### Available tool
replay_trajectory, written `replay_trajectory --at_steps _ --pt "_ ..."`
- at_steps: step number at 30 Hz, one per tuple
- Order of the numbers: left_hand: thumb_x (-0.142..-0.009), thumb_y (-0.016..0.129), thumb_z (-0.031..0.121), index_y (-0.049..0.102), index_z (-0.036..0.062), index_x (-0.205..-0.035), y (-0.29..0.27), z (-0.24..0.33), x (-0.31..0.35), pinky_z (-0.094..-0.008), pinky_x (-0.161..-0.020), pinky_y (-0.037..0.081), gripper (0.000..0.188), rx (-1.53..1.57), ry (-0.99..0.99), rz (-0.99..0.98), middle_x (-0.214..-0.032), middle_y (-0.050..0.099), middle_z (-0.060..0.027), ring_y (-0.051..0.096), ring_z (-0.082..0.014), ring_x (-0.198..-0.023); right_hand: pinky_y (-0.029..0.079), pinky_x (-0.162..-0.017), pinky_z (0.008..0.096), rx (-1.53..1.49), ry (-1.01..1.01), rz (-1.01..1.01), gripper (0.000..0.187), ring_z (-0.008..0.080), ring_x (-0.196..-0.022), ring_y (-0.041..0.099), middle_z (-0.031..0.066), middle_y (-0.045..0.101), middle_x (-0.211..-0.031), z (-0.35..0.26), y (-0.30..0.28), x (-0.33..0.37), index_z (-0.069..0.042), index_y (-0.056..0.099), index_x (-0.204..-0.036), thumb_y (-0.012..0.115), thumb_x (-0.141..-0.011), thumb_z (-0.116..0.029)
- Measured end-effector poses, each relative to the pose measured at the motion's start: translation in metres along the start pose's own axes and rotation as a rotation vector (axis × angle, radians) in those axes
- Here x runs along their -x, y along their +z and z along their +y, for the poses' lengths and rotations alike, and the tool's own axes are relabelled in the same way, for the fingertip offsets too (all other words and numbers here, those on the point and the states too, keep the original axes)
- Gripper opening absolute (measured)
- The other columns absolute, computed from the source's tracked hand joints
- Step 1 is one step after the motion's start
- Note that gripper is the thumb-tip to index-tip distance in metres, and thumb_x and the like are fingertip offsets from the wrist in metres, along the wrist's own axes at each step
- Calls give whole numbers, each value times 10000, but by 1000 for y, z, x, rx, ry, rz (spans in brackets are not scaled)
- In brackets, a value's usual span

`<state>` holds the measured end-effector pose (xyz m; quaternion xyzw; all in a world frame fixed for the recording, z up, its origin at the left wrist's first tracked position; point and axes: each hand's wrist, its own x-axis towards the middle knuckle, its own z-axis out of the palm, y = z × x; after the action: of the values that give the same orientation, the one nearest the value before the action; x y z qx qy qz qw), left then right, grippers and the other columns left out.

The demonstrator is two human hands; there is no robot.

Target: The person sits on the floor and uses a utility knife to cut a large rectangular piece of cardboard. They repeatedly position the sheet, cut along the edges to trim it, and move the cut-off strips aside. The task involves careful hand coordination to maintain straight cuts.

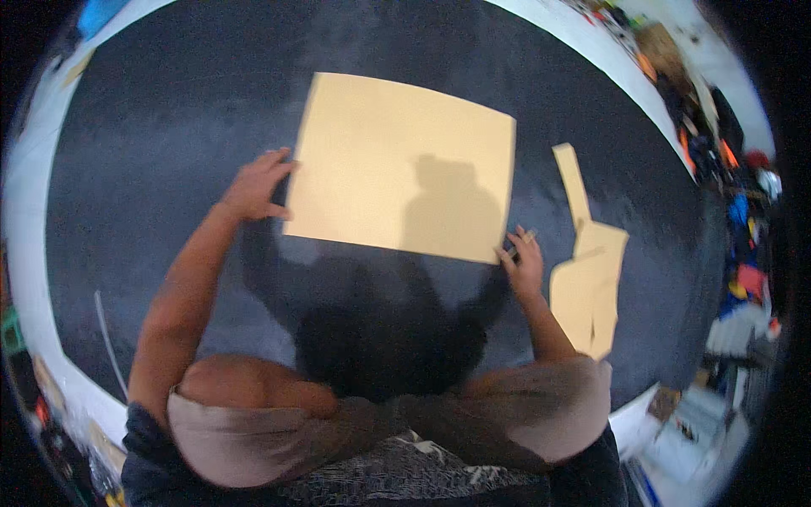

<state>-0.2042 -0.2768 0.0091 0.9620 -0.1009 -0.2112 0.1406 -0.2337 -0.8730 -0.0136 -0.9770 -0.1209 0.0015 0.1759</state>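
Note:
A large, pale yellow sheet of card or paper [363, 160] lies flat on a dark surface in front of me. My left hand [256, 188] reaches its left edge, with fingers and thumb spread and the fingertips at the border. At the lower right corner, my right hand [525, 264] has its fingers bent round a slim, pencil-like stick [524, 243], whose exact kind is too small to make out. To the right lie a curved cut piece [591, 287] of the same yellow material, with a slit near its bottom, and a narrow strip [573, 182] meeting its top.
The dark mat or cloth [169, 118] has a pale border [29, 211]. Mixed coloured items and bags [676, 76] lie along the right side. A thin white strip or cord [108, 338] rests at left. My bent knees [245, 422] are close to the near side.

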Motion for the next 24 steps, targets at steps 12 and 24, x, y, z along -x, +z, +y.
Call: replay_trajectory --at_steps 12,24 --pt "-485 1003 426 369 109 -1527 -30 39 -28 -514 -1280 208 1261 -363 -2 -175 -1689 226 -104 215 -330 -1558 380 -1134 547 -31 51 28 482 450 -1381 478 203 594 -1430 3 3 3 -82 700 -1226 774 -874 -402" --pt "-852 700 640 574 97 -1435 -34 54 -51 -528 -1270 179 806 -308 74 2 -1573 414 -206 269 -418 -1516 404 -1104 546 37 21 59 461 439 -1345 517 182 617 -1407 4 5 4 -95 705 -1214 793 -857 -374"
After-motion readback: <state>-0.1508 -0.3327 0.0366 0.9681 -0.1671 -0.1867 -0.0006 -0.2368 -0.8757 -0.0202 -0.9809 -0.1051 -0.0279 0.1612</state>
